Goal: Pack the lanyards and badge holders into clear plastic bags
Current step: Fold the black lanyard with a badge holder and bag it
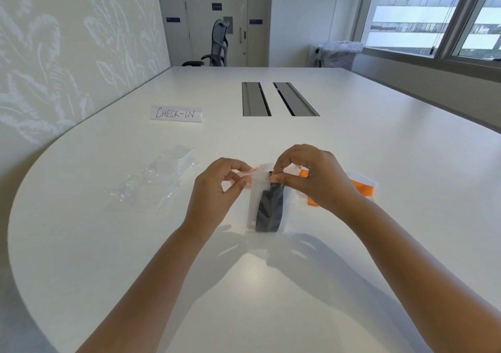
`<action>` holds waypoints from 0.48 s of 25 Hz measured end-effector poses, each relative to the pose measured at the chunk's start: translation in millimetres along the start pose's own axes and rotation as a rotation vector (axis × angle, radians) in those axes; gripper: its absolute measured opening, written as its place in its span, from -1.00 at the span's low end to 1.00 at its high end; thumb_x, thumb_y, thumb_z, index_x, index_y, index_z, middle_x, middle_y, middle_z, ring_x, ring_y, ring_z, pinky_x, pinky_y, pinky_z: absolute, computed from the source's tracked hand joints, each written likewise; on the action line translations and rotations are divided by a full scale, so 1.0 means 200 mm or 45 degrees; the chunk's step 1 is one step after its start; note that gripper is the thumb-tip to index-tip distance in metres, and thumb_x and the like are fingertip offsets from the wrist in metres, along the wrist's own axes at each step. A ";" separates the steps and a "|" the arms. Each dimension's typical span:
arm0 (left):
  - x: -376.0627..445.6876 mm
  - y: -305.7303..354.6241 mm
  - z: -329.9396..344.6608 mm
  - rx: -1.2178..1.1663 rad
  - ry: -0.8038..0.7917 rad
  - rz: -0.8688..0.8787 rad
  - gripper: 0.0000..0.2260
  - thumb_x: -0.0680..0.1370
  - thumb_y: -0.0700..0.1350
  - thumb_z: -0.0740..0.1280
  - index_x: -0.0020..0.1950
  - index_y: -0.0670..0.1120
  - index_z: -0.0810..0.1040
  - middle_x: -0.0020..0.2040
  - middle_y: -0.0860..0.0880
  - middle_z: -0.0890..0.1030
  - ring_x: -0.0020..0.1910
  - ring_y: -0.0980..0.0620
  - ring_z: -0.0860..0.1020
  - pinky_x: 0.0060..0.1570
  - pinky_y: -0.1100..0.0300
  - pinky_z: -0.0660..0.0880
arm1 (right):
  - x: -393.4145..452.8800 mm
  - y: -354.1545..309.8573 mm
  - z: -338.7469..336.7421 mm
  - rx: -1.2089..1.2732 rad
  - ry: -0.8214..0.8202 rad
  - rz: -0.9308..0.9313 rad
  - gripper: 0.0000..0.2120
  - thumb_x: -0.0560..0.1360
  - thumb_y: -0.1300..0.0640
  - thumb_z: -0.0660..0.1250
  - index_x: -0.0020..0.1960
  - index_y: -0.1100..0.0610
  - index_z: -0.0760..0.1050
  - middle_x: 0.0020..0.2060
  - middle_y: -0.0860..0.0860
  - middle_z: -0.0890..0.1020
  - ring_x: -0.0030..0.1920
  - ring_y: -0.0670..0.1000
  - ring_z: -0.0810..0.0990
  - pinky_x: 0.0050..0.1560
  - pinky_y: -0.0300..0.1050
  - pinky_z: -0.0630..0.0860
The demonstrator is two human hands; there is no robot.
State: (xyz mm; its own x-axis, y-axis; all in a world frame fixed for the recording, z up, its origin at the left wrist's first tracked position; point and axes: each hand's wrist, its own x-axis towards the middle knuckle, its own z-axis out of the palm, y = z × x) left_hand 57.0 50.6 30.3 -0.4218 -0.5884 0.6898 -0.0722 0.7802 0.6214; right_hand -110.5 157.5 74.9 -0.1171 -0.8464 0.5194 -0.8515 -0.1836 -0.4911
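A clear plastic bag hangs upright just above the white table, with a folded black lanyard inside it. My left hand pinches the bag's top flap and its thin red-striped strip on the left. My right hand pinches the top of the bag from the right, fingers curled over the opening. Behind my right hand lie orange lanyard pieces and a clear badge holder, partly hidden by the hand.
A crumpled heap of clear plastic bags lies to the left of my hands. A paper sign reading CHECK-IN stands further back. Two cable slots sit in the table's middle. An office chair stands beyond the far edge.
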 end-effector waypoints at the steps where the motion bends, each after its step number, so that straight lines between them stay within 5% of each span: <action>1: 0.00 0.00 0.00 0.000 0.019 0.019 -0.87 0.45 -0.22 0.40 -0.11 0.00 0.55 -0.13 0.10 0.59 -0.23 0.15 0.59 -0.10 0.45 0.47 | 0.00 0.00 0.00 -0.017 -0.008 -0.043 -0.93 0.39 0.11 0.46 -0.18 0.02 0.58 -0.18 -0.14 0.59 -0.09 -0.10 0.53 -0.03 -0.16 0.48; 9: 0.00 0.02 -0.01 0.197 0.043 0.224 -0.87 0.50 -0.22 0.26 -0.11 -0.22 0.59 -0.13 -0.05 0.58 -0.14 0.11 0.51 -0.10 0.40 0.46 | 0.00 -0.03 -0.02 -0.035 -0.054 -0.128 -0.94 0.39 0.10 0.46 -0.15 0.04 0.61 -0.15 -0.11 0.62 -0.03 -0.07 0.54 0.02 -0.14 0.48; 12: 0.00 0.03 0.00 0.111 -0.011 0.237 -0.91 0.50 -0.23 0.26 -0.12 -0.18 0.56 -0.07 0.05 0.51 -0.11 0.20 0.47 -0.15 0.45 0.44 | 0.00 -0.03 -0.02 0.006 -0.085 -0.109 -0.94 0.38 0.09 0.47 -0.17 0.00 0.60 -0.19 -0.14 0.61 -0.04 -0.10 0.54 0.01 -0.15 0.48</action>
State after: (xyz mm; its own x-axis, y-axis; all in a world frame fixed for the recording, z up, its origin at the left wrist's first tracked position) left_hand 56.0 54.5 33.8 -0.4430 -0.4309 0.7862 -0.0698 0.8908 0.4489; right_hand -108.2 160.5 81.3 -0.0096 -0.8590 0.5120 -0.8547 -0.2587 -0.4501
